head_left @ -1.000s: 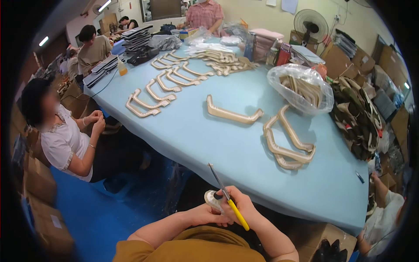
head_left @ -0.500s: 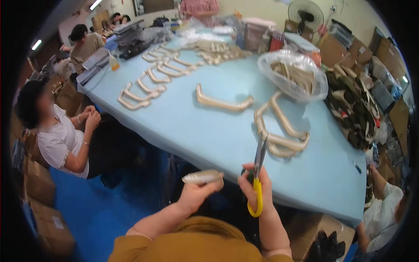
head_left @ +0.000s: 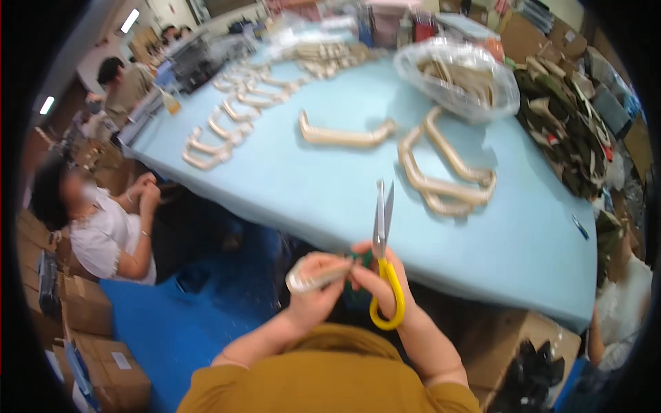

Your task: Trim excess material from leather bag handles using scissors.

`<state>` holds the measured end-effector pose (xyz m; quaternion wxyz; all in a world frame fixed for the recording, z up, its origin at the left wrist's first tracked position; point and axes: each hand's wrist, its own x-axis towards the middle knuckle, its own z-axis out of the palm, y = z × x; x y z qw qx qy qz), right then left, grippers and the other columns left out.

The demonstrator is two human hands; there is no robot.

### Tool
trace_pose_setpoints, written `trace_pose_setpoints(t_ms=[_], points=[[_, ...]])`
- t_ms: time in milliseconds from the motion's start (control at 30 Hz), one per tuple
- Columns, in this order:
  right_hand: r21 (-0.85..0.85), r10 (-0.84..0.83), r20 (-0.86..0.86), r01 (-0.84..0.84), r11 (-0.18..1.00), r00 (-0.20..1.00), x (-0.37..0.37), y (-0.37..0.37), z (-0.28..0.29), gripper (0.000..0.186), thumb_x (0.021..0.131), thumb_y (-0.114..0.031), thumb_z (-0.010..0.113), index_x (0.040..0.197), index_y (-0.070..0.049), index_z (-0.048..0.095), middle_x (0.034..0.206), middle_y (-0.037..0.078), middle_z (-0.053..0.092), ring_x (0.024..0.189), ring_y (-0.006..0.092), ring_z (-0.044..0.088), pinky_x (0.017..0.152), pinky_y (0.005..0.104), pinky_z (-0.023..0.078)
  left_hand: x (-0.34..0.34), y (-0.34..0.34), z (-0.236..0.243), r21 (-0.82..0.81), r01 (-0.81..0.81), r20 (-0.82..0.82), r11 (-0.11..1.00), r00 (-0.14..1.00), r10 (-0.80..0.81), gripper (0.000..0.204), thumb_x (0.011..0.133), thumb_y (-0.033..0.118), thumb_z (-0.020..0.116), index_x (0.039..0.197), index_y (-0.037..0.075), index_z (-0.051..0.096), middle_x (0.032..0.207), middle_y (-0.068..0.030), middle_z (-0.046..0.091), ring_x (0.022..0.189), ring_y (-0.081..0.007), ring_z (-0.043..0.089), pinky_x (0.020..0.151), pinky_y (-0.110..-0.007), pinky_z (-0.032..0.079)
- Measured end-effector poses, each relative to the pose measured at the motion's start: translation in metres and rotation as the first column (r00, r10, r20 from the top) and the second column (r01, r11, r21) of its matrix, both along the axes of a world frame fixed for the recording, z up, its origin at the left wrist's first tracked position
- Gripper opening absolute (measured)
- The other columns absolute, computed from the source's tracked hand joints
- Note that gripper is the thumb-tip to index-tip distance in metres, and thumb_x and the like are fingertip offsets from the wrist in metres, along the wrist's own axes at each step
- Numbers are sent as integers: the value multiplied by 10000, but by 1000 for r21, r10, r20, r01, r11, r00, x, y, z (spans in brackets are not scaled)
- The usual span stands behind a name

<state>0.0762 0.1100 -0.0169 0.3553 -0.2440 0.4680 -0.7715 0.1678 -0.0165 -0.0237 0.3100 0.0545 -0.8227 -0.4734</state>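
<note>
In front of my body, my left hand is closed around a folded cream strap-like piece with a pale inner face. Beside it, my right hand grips a pair of scissors, its blades pointing up and away from me, slightly apart, its yellow handle loop lying over the palm. Something dark green shows beneath the right fingers; I cannot tell whether it is part of the scissors. My right fingertips meet the end of the cream piece. Beyond my hands, cream bent strips rest on the light blue table.
A clear plastic bag of cream strips stands at the right, beside a dark camouflage-patterned heap. More strips lie in rows at the left. A person in white sits left; another is at the right edge. Cardboard boxes flank me.
My right hand, with the scissors, has moved left and met the cream piece in my left hand. The scissor blades show more apart. The view has tilted downward.
</note>
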Motion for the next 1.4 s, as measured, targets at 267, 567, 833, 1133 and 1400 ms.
trace_pose_setpoints(t_ms=[267, 567, 833, 1133, 1400], points=[[-4, 97, 217, -99, 995, 971, -8, 13, -12, 398, 754, -84, 595, 1127, -20, 471, 817, 84, 572, 727, 166, 551, 668, 263, 433, 7, 9, 2, -214, 41, 11, 976, 999, -39, 261, 753, -10, 645, 1000, 73, 648, 850, -91, 622, 739, -247, 602, 629, -322, 481], [-60, 1, 350, 21, 998, 937, -28, 0, -3, 441, 735, -65, 570, 1147, -17, 417, 812, 93, 552, 743, 193, 538, 688, 296, 426, -16, 18, 4, 197, -35, 29, 980, 999, 30, 183, 827, 61, 626, 1007, 46, 654, 911, -90, 643, 809, -198, 620, 719, -285, 484], [-39, -37, 242, 48, 998, 970, -26, -8, -5, 448, 744, -71, 569, 1155, -18, 400, 792, 88, 541, 740, 188, 544, 694, 300, 439, -14, 4, 13, 144, -20, 35, 989, 999, 15, 189, 842, 108, 618, 1019, 52, 653, 883, -63, 645, 778, -159, 604, 680, -248, 464], [212, -99, -166, 133, 968, 981, 5, -31, 20, 391, 772, -32, 582, 1139, -28, 446, 813, 66, 539, 706, 141, 542, 638, 255, 457, 6, -24, 15, 773, 67, 110, 631, 965, -237, 211, 840, 109, 640, 1027, 11, 642, 915, -31, 644, 810, -83, 575, 699, -224, 470], [277, 18, -807, 353, 894, 590, -36, -12, 49, 347, 726, -76, 709, 1029, -42, 543, 719, 57, 516, 637, 152, 513, 566, 264, 424, 4, -57, 32, 943, 69, 3, 325, 976, -217, 305, 831, 72, 619, 1125, 12, 564, 1016, -56, 615, 887, -127, 583, 736, -247, 471]])
